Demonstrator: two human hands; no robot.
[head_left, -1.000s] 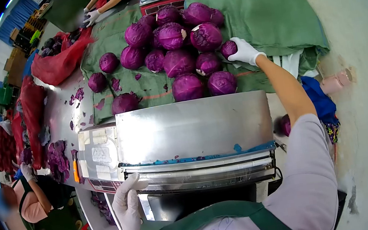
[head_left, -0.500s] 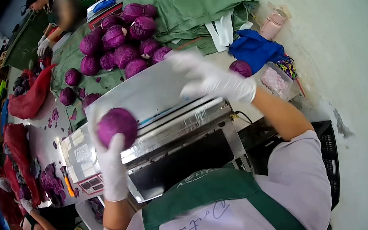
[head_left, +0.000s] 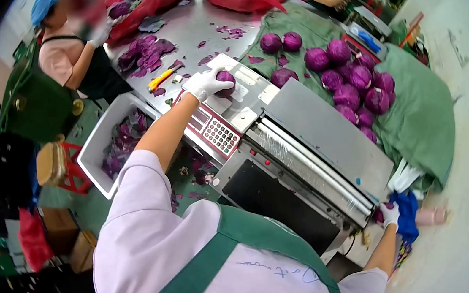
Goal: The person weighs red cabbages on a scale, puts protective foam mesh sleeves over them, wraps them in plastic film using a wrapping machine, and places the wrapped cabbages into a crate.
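Note:
My gloved left hand (head_left: 201,86) is closed on a red cabbage (head_left: 226,81) over the white scale (head_left: 245,82). I cannot tell whether the cabbage rests on the scale. At the lower right, my gloved right hand (head_left: 390,215) grips another red cabbage (head_left: 378,214), which my fingers partly cover. It lies beside the end of the wrapping machine (head_left: 329,139), close to a blue cloth (head_left: 408,224). The scale's keypad (head_left: 220,137) faces me. A pile of red cabbages (head_left: 360,77) sits on the green cloth (head_left: 418,98) beyond the machine.
An orange-yellow knife (head_left: 161,80) and loose purple leaves (head_left: 145,53) lie on the metal table (head_left: 191,27). A white bin (head_left: 92,157) of leaves stands at left. Two co-workers work across the table, near red mesh sacks (head_left: 157,2). A pink bottle (head_left: 432,216) lies at right.
My view has swung toward the left. My left hand has brought its cabbage to the scale. My right hand has moved from above the machine to the cabbage by the blue cloth and gripped it.

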